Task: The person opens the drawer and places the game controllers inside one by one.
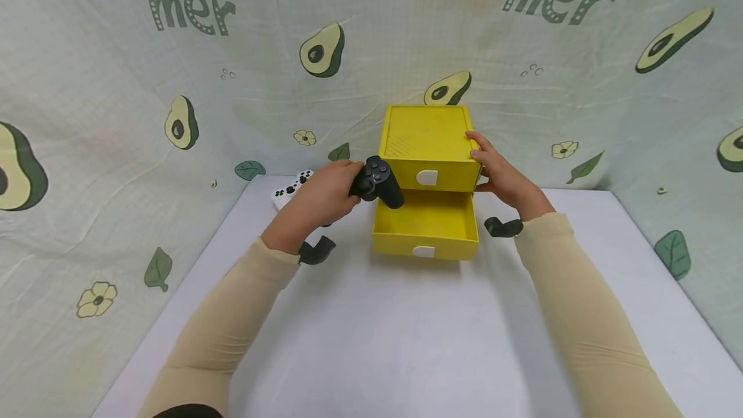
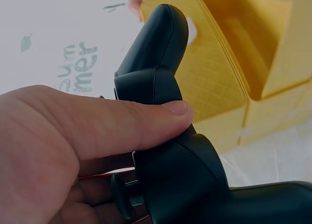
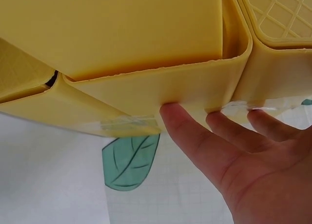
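Note:
My left hand [image 1: 325, 195] grips a black game controller [image 1: 378, 174] in front of a yellow two-drawer box [image 1: 428, 134]. In the left wrist view the thumb lies across the middle of the controller [image 2: 180, 177], with other fingers beneath it. The lower drawer [image 1: 400, 243] is pulled out towards me and its inside shows; the upper drawer [image 1: 455, 176] is closed. My right hand [image 1: 505, 173] rests against the box's right side. In the right wrist view, extended fingertips of the right hand [image 3: 263, 160] touch the yellow side wall [image 3: 190, 90].
A white game controller [image 1: 284, 193] lies on the white table [image 1: 371, 328], left of the box and partly behind my left hand. Cloth [image 1: 383, 31] printed with avocados, leaves and flowers hangs at the back and both sides. White tabs [image 1: 426, 177] mark the drawer fronts.

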Action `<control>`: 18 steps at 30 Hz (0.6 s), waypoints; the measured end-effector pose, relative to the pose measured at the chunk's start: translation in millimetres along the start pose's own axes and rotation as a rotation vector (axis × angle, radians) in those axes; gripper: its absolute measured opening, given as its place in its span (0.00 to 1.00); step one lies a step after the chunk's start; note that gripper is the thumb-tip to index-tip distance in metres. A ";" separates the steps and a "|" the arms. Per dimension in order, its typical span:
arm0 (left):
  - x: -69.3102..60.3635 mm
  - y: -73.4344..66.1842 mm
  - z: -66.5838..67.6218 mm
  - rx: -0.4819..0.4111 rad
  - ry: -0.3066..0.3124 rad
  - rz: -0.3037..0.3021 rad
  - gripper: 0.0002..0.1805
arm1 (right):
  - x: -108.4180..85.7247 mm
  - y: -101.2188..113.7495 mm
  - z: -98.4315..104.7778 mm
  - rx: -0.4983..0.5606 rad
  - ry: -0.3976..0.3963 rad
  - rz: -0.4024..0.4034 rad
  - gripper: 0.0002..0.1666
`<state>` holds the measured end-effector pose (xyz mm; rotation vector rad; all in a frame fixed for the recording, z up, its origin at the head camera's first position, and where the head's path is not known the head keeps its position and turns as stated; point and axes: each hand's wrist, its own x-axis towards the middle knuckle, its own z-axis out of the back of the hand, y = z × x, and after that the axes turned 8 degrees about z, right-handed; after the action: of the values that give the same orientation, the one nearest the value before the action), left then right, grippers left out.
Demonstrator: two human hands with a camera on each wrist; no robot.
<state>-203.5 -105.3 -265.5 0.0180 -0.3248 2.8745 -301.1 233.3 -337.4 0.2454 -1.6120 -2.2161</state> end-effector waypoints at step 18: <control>11.6 -37.1 -5.6 0.061 -0.018 -0.126 0.28 | -0.7 1.3 -0.5 0.026 0.000 0.000 0.33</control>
<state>-205.5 -66.2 -262.4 0.0726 -0.2300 2.7602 -300.0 232.8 -336.4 0.2525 -1.6422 -2.1967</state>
